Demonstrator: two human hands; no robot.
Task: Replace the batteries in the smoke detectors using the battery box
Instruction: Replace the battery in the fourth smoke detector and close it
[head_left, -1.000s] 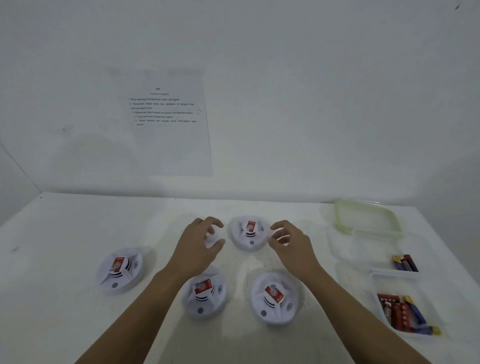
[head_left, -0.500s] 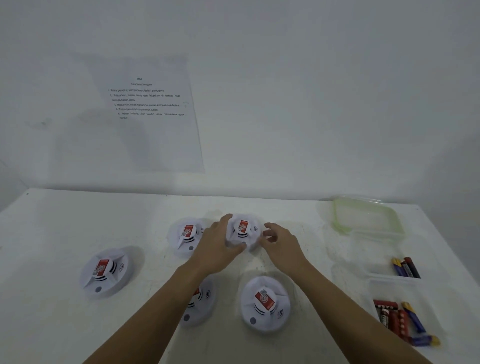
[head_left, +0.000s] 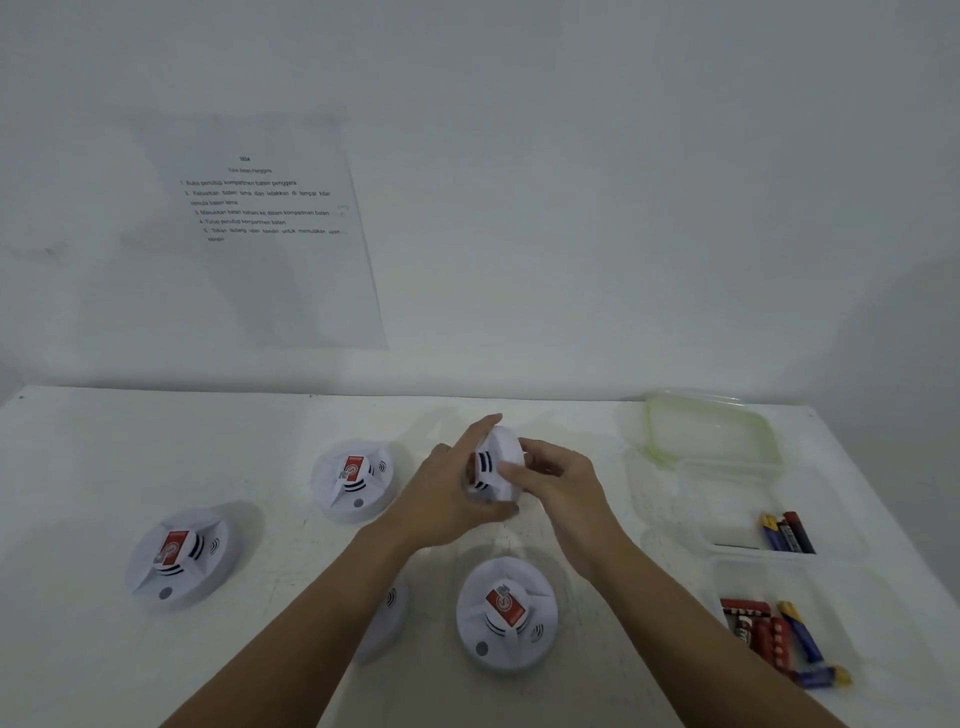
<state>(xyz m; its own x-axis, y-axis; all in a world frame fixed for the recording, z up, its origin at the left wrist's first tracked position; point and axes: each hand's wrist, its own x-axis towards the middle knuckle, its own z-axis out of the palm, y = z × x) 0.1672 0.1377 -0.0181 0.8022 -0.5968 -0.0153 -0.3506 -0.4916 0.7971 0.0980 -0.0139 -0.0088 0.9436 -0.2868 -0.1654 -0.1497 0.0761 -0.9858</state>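
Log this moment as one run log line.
stage: first detector picked up | left hand + right hand: gripping tilted smoke detector | batteries: untouched in box

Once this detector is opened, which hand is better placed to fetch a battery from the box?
Likely the right hand: the battery box lies on its side, while the left hand grips the tilted smoke detector from the far side.

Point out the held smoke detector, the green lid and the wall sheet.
held smoke detector (head_left: 497, 464): head view, white side.
green lid (head_left: 712, 434): head view, centre panel.
wall sheet (head_left: 270, 234): head view, printed area.
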